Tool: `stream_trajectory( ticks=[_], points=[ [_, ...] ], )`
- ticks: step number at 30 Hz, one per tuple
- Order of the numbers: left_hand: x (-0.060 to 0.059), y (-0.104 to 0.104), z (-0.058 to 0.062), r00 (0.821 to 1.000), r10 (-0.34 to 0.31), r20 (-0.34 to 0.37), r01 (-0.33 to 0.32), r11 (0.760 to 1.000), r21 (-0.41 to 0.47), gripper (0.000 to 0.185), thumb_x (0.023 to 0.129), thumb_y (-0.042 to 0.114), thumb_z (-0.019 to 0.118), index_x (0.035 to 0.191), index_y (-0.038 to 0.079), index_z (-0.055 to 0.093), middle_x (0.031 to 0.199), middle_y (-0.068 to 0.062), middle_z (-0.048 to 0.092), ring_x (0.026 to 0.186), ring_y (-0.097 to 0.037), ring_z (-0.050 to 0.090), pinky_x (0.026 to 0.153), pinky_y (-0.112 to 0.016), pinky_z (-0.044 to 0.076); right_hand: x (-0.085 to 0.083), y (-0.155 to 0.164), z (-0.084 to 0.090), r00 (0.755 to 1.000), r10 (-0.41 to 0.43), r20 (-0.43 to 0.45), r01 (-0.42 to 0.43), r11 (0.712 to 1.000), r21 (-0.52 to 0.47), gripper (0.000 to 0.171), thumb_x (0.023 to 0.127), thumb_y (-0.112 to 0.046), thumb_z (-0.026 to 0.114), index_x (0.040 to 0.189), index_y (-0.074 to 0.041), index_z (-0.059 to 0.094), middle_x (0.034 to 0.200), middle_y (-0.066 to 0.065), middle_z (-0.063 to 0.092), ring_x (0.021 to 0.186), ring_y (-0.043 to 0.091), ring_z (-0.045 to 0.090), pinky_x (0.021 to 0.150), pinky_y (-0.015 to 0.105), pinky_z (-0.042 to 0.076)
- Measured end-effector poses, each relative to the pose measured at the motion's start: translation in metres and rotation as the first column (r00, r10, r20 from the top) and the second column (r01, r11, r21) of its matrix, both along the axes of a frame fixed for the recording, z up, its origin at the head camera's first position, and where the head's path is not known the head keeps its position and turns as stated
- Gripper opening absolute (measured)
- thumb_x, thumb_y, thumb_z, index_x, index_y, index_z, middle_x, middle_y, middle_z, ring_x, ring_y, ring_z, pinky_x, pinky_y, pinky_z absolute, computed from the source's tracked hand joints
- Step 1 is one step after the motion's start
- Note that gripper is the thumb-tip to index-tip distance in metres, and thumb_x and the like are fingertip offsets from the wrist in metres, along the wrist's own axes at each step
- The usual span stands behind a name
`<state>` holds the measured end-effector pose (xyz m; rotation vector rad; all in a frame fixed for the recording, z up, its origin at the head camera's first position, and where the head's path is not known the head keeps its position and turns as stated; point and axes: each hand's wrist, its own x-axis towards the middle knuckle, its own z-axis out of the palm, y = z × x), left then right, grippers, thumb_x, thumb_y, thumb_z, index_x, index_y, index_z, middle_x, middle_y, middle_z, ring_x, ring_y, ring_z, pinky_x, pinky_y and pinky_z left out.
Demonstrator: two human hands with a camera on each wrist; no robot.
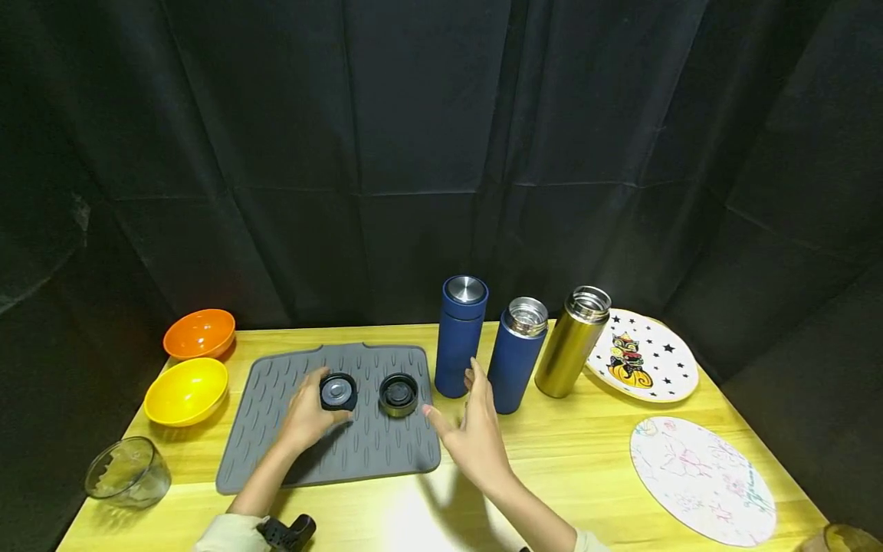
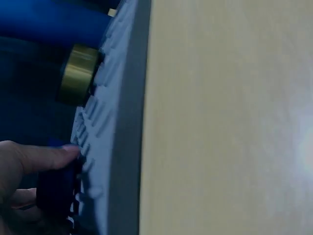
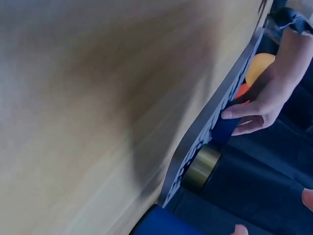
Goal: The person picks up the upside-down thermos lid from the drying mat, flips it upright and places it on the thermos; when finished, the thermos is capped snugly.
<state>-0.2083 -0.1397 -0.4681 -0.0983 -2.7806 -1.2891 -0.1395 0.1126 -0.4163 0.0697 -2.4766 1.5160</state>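
Gripping the blue lid (image 1: 338, 392) on the grey mat (image 1: 276, 429) with my left hand (image 1: 306, 418), I held my right hand (image 1: 472, 437) spread, fingers relaxed, near the open blue flask (image 1: 517, 354).

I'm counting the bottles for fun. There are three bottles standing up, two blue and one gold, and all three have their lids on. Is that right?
Not quite. Only the left blue bottle has its lid on. The other blue bottle and the gold bottle are open at the top, as the head view shows. Two lids lie on the grey mat: a blue lid under the left hand and a gold lid beside it.
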Motion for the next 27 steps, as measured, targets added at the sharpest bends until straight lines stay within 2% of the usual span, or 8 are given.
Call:
stream_trajectory(
  ticks=[4,6,9,12,16,22,24,27],
  points=[
    [0.002,-0.001,-0.007,0.997,0.048,-0.058,-0.050,0.998,-0.025,0.080,0.068,0.006,0.087,0.135,-0.011,0.046,0.134,-0.034,0.050,0.125,-0.053,0.047,0.102,-0.062,0.040,0.011,-0.002,-0.001,0.994,0.084,0.071,-0.080,0.995,-0.060,0.086,0.086,-0.025,0.077,0.152,-0.004,0.026,0.143,0.022,0.043,0.130,0.036,0.048,0.099,0.052,0.048],
    [0.007,-0.001,-0.007,0.992,0.073,-0.098,-0.074,0.997,-0.003,0.076,0.067,0.006,0.088,0.131,-0.009,0.050,0.129,-0.030,0.054,0.122,-0.049,0.051,0.100,-0.059,0.041,0.015,-0.003,-0.001,0.989,0.117,0.095,-0.110,0.991,-0.071,0.082,0.086,-0.025,0.077,0.150,-0.004,0.030,0.139,0.021,0.048,0.126,0.035,0.052,0.097,0.051,0.050],
    [0.027,0.006,0.006,0.989,0.073,-0.129,-0.069,0.997,0.040,0.074,0.066,0.006,0.089,0.129,-0.004,0.051,0.126,-0.026,0.054,0.119,-0.044,0.053,0.098,-0.057,0.043,0.018,-0.004,-0.001,0.979,0.173,0.108,-0.163,0.982,-0.090,0.073,0.087,-0.026,0.076,0.144,-0.003,0.037,0.133,0.019,0.054,0.118,0.034,0.058,0.092,0.048,0.052],
    [0.052,0.020,0.024,0.985,0.042,-0.167,-0.030,0.997,0.069,0.074,0.064,0.007,0.090,0.128,0.002,0.053,0.123,-0.018,0.055,0.114,-0.036,0.056,0.095,-0.054,0.045,0.022,-0.004,0.000,0.963,0.237,0.127,-0.220,0.966,-0.134,0.066,0.088,-0.028,0.075,0.140,-0.004,0.043,0.127,0.020,0.059,0.112,0.032,0.063,0.088,0.044,0.055],
    [0.082,0.040,0.041,0.972,-0.022,-0.235,0.044,0.995,0.088,0.074,0.060,0.005,0.092,0.125,0.008,0.056,0.118,-0.007,0.057,0.107,-0.024,0.059,0.090,-0.046,0.048,0.027,-0.006,0.002,0.923,0.337,0.185,-0.283,0.922,-0.266,0.062,0.090,-0.028,0.072,0.139,-0.004,0.043,0.126,0.022,0.058,0.111,0.030,0.065,0.087,0.038,0.056],
    [0.117,0.061,0.050,0.923,-0.123,-0.365,0.161,0.984,0.075,0.078,0.055,0.002,0.094,0.124,0.013,0.058,0.118,0.005,0.056,0.105,-0.013,0.058,0.089,-0.035,0.052,0.037,-0.008,0.007,0.840,0.486,0.241,-0.343,0.820,-0.459,0.060,0.093,-0.025,0.068,0.141,0.001,0.042,0.122,0.017,0.062,0.101,0.020,0.066,0.085,0.030,0.055],
    [0.123,0.065,0.050,0.898,-0.153,-0.413,0.195,0.979,0.059,0.078,0.055,0.002,0.094,0.123,0.012,0.057,0.120,0.006,0.055,0.106,-0.011,0.059,0.089,-0.034,0.052,0.040,-0.008,0.008,0.818,0.523,0.240,-0.352,0.784,-0.511,0.058,0.094,-0.022,0.067,0.140,0.003,0.042,0.118,0.015,0.063,0.098,0.017,0.066,0.082,0.028,0.055],
    [0.126,0.067,0.047,0.855,-0.188,-0.483,0.231,0.972,0.031,0.078,0.055,0.004,0.095,0.123,0.010,0.057,0.121,0.004,0.054,0.107,-0.011,0.059,0.090,-0.031,0.053,0.044,-0.006,0.007,0.797,0.555,0.237,-0.359,0.752,-0.552,0.053,0.096,-0.020,0.064,0.138,0.006,0.044,0.114,0.011,0.065,0.095,0.014,0.066,0.079,0.027,0.057]
  ],
)
